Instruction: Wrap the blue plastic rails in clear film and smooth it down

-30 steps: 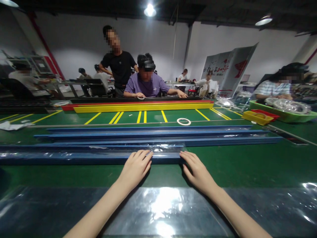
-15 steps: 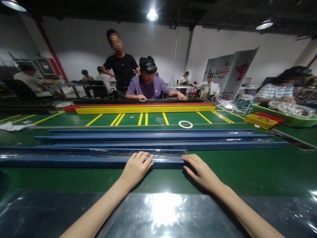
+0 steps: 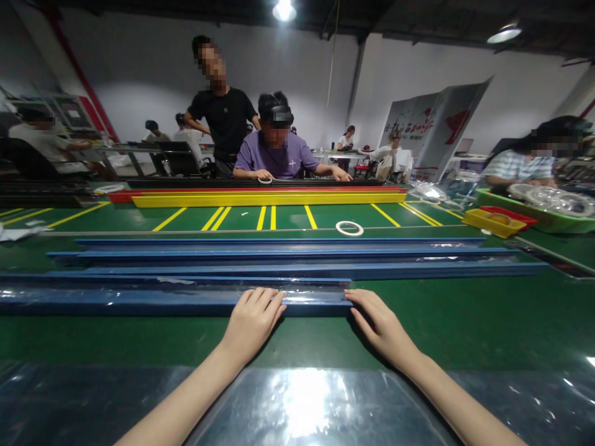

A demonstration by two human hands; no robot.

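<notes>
Crosswise on a green worktop (image 3: 465,322), a long blue channel (image 3: 139,302) lies just ahead of the wearer's 2 bare hands, its left part running out of view. Clear film (image 3: 309,292), wrinkled and glossy, shows along its trough. The left hand (image 3: 253,319) rests its fingers over the near wall, a little in from the right end; whether that grip is closed on the wall, I cannot tell. The right hand (image 3: 383,325) touches the end corner with its fingertips, its grip loose, thumb and fingers apart.

The channel looks stiff and fairly light for its length, though likely awkward to swing or lift from 1 end; 2 holds set wide apart on the walls would probably balance it best. The film seems thin, soft and slippery, easily creased, so a pinch at its edge would suit it.

Beyond lie more blue channels (image 3: 297,271), a white ring (image 3: 349,228) and a yellow channel (image 3: 269,200). A clear sheet (image 3: 232,409) covers the near side, beneath the forearms.
</notes>
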